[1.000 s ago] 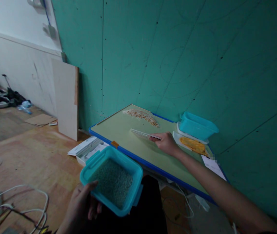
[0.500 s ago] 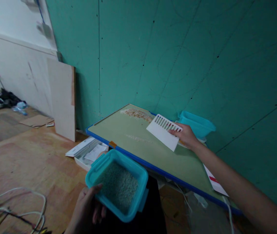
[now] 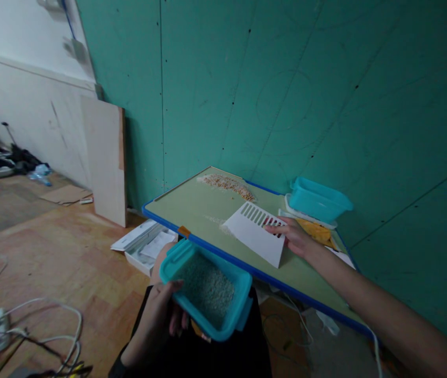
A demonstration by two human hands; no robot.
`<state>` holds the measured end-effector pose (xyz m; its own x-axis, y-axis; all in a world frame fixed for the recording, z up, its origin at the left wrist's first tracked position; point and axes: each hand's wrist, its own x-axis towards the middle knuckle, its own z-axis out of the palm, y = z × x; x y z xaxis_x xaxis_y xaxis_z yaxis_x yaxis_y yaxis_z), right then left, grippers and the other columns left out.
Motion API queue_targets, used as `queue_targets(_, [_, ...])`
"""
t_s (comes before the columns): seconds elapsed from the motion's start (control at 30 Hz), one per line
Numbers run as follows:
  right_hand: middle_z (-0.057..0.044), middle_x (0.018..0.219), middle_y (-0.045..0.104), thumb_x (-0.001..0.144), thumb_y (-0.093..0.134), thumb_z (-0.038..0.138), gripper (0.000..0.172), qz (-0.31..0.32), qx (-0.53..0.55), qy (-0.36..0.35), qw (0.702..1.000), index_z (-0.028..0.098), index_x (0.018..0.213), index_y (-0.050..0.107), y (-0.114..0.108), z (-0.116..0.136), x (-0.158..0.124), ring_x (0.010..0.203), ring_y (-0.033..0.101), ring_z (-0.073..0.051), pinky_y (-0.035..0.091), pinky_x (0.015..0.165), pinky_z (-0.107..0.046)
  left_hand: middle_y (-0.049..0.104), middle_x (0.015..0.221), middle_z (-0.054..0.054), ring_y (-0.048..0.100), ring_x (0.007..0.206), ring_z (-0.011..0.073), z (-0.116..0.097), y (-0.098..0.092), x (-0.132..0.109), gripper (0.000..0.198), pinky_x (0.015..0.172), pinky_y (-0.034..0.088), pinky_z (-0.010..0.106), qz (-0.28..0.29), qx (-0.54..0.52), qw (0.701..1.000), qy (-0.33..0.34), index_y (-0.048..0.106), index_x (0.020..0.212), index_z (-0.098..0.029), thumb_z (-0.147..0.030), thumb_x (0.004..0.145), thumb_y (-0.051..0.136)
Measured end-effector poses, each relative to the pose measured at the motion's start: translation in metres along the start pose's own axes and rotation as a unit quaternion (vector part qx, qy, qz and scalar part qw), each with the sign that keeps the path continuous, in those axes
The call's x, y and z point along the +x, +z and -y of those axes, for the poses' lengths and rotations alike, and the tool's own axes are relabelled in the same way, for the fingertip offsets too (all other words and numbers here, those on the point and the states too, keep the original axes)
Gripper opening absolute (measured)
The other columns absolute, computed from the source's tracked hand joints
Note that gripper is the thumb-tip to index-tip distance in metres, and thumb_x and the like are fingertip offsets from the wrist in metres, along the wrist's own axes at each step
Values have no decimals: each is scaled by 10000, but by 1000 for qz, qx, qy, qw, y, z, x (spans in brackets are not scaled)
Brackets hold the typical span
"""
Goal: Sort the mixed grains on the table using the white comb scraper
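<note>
My left hand (image 3: pixel 164 307) grips the near left side of a teal plastic box (image 3: pixel 245 294), thumb over the rim. Pale grains (image 3: pixel 217 291) lie inside the box, which is held over my lap just below the table's blue front edge. In my right hand (image 3: pixel 292 236) is a white slotted scraper (image 3: pixel 251 239), tilted, its lower edge at the green tabletop (image 3: pixel 186 202). A thin streak of pale grains (image 3: pixel 223 227) lies by the scraper's left corner. Farther back is a pile of mixed brown and pale grains (image 3: pixel 229 188).
Another teal box (image 3: pixel 320 199) stands on a white lid (image 3: pixel 312 218) at the back right, beside an orange cloth (image 3: pixel 314 232). An opened white carton (image 3: pixel 148 247) lies left of the table. Cables (image 3: pixel 70 310) run over the floor; a board (image 3: pixel 107 163) leans against the wall.
The scraper has come down and toward me, reaching the pale streak on the tabletop. The teal box has shifted right and up, closer to the table edge.
</note>
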<state>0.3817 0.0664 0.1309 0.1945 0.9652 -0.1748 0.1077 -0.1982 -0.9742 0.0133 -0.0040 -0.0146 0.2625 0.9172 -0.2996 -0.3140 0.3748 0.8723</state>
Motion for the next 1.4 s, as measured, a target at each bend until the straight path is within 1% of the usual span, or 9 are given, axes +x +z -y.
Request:
queue_targets(0.2, [-56,821,826,457,1051,374,535,74,23,25,997,155,898,841,33,3,-11,673,685,-191,493,634,-309,444,241,61,407,214,114,-21,11,-2,653,374,415,272,-24,5,1000,15,478,235,-267,-627,735,695])
queue_targets(0.37, [-51,818,828,471,1054,371,523,104,34,29,994,157,902,848,50,10,-19,677,693,-180,508,642,-301,429,244,54,421,236,98,-42,12,-8,683,379,370,248,-30,27,999,28,468,239,-255,-679,716,710])
queue_targets(0.53, [-61,840,833,500,1053,378,511,131,29,38,990,156,908,841,53,15,-21,681,707,-188,526,651,-306,429,250,46,393,225,96,-45,9,-5,627,364,307,255,-35,27,999,28,474,249,-263,-622,727,664])
queue_targets(0.6, [-62,845,833,514,1049,371,503,108,36,25,993,163,919,836,47,16,-17,678,708,-193,527,648,-307,435,260,42,413,248,93,-44,5,-5,639,396,334,247,-44,22,998,32,475,255,-260,-562,798,627])
queue_targets(0.7, [-59,846,833,505,1037,320,474,33,54,-14,998,181,904,822,33,19,-3,686,710,-202,527,647,-306,426,265,36,439,276,104,-43,-5,-6,662,434,367,255,-55,21,998,34,485,264,-257,-486,877,581])
queue_targets(0.8, [-58,808,827,477,1014,248,438,-28,48,-24,998,188,857,804,20,19,16,663,694,-206,517,621,-307,428,269,34,435,280,115,-46,-13,-8,662,436,353,270,-52,23,998,32,497,280,-256,-489,896,568])
queue_targets(0.9, [-57,778,817,492,980,209,383,-45,38,-10,998,186,830,799,18,15,30,647,682,-209,508,606,-314,466,293,44,453,306,106,-54,-15,-10,667,470,366,262,-41,32,998,37,514,288,-243,-503,900,566])
queue_targets(1.13, [-53,762,810,500,984,272,376,53,38,10,998,162,820,820,46,7,26,655,685,-197,503,636,-311,413,272,46,434,289,99,-67,-6,-14,632,452,364,261,-71,48,996,16,453,231,-266,-576,769,567])
queue_targets(1.4, [-48,778,812,500,1012,306,427,149,37,44,987,151,856,835,77,17,-7,645,680,-169,510,630,-289,431,266,40,423,264,89,-66,-7,-10,607,422,354,236,-78,33,996,23,481,261,-253,-512,804,559])
